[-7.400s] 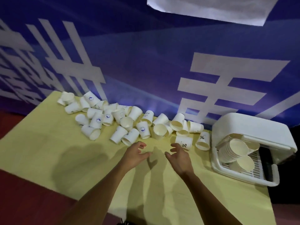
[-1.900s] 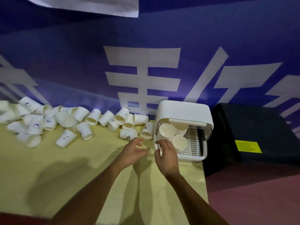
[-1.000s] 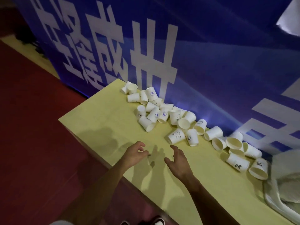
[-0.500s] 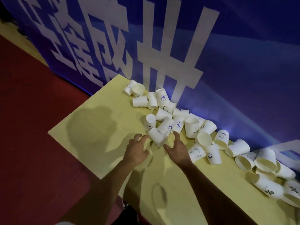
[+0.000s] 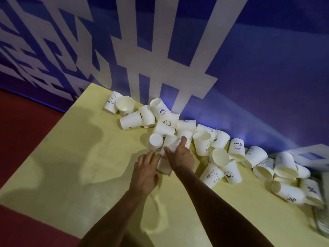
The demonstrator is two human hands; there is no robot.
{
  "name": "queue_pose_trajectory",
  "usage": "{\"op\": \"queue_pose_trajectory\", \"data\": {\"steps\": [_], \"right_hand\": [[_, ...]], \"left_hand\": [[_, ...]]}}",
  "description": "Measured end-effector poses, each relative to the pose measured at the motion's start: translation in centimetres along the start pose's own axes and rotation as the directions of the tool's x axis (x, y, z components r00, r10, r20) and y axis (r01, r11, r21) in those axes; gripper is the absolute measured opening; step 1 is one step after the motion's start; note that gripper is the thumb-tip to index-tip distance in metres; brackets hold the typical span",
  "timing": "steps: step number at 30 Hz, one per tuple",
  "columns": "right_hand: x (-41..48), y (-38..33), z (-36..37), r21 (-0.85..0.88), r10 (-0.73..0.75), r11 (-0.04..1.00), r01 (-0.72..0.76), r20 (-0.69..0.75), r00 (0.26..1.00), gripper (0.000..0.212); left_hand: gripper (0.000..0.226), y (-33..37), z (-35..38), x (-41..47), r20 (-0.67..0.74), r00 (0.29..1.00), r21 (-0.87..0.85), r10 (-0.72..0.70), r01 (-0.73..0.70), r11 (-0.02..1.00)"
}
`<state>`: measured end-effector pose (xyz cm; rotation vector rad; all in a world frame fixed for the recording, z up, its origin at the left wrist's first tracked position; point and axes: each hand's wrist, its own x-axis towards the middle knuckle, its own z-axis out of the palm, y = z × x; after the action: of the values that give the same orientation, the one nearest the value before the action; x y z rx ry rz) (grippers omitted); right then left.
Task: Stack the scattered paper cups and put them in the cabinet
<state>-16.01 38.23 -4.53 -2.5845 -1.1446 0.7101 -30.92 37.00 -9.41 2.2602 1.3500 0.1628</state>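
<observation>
Several white paper cups (image 5: 202, 143) lie scattered along the back of the yellow table (image 5: 89, 166), some printed with small drawings. My right hand (image 5: 179, 155) pinches one lying paper cup (image 5: 170, 142) between thumb and forefinger. My left hand (image 5: 146, 170) curls its fingers on a second cup (image 5: 164, 167) just below it, and the two cups meet between my hands. An upside-down cup (image 5: 156, 139) stands right beside them. Only a blurred sliver of the white cabinet (image 5: 322, 220) shows at the right edge.
A blue banner wall (image 5: 249, 68) with large white characters rises directly behind the cups. The table's left edge and near corner drop to red floor (image 5: 26, 131). Bare yellow tabletop lies in front of my forearms.
The view has swung from the cabinet on the right to the left end of the cup pile. Both hands, empty and apart a second ago, have reached forward and closed on cups.
</observation>
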Motion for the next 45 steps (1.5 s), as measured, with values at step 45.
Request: {"op": "queue_pose_trajectory", "data": {"steps": [45], "right_hand": [[-12.8,36.5,-23.2,0.67,0.072,0.742,0.023,-0.113,0.991,0.058]], "left_hand": [[0.077,33.0,5.2,-10.9,0.238,0.945,-0.647,-0.223,0.326,0.689]]}}
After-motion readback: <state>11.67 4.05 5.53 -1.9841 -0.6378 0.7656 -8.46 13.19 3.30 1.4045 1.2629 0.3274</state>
